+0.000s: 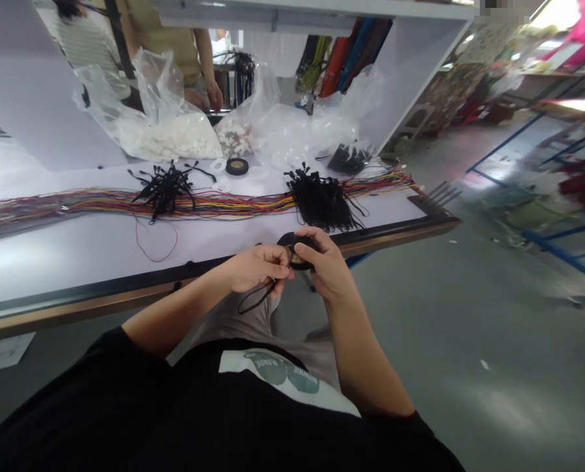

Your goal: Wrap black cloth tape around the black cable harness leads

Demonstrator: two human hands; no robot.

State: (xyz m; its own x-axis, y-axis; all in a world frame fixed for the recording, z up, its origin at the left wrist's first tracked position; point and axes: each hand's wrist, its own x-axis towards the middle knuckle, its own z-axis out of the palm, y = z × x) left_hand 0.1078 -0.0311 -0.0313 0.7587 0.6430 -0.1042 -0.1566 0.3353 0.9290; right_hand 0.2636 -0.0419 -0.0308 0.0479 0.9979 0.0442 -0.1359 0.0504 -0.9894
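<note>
Just off the table's front edge, my right hand (324,259) is closed around a roll of black tape (287,241). My left hand (263,269) pinches a thin black cable (255,303) whose loop hangs below the fingers. The fingertips of both hands meet at the roll, and the cable's end there is hidden by them. On the table beyond lies a dense bundle of short black cables (321,200), with a smaller heap of black cables (164,187) to the left. Both rest on a long spread of coloured wires (243,204).
A second tape roll (237,166) lies behind the wires. Plastic bags with white pieces (169,136) stand along the back, beside a bag of black parts (348,159). A metal rod rack (439,195) sits at the table's right corner. Another person's hand (215,96) shows through the opening.
</note>
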